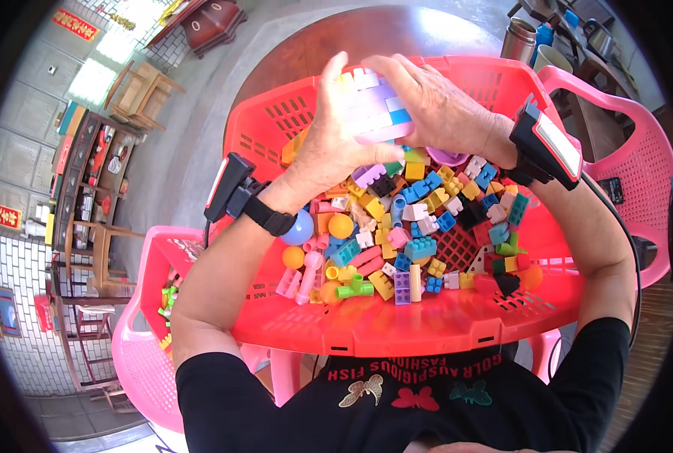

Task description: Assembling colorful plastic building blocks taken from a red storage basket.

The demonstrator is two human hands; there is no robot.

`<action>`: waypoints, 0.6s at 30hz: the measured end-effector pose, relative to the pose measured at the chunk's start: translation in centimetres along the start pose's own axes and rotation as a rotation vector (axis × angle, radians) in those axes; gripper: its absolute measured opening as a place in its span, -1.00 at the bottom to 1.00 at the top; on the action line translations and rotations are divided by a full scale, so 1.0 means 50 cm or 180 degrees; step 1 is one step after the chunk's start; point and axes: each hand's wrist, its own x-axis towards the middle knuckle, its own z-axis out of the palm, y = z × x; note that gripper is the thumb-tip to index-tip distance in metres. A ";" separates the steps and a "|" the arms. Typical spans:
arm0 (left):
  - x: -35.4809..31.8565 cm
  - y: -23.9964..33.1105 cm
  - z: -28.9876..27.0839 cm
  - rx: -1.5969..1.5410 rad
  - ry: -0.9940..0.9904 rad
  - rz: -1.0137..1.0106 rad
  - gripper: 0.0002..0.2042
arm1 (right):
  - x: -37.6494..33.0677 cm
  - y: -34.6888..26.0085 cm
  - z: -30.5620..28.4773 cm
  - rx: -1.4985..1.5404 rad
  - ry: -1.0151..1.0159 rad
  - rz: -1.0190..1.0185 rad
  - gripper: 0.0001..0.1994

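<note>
Above the far part of a wide red plastic basket (397, 332), my two hands hold a block of joined toy bricks (374, 106), mostly pale purple and white with a blue patch. My left hand (329, 136) grips its left side, thumb below and fingers up. From the right, my right hand (446, 102) curls its fingers over the top and side. Glare washes out part of the block. Under both hands lies a heap of loose toy bricks (416, 249) in many colours. Among them are a blue ball (299, 228) and an orange ball (341, 226).
A pink chair (144, 370) on the left bears a smaller red basket (155, 260) with green pieces. Another pink chair (631, 143) stands at right. Behind the basket is a round wooden table (306, 57); a metal cup (518, 39) stands at the far right. Black-strapped devices sit on both wrists.
</note>
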 end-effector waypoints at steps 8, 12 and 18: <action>0.018 0.010 -0.030 -0.3195 -0.0521 -0.1242 -0.51 | 0.013 -0.014 -0.014 -0.0086 0.0398 -0.0279 -0.13; 0.013 0.001 -0.026 -0.3356 -0.0524 -0.1233 -0.52 | 0.025 -0.023 -0.041 -0.0382 -0.0087 -0.0271 -0.15; 0.007 0.003 -0.030 -0.3126 -0.0756 -0.1299 -0.44 | 0.028 -0.017 -0.070 0.2295 -0.0761 0.1183 -0.50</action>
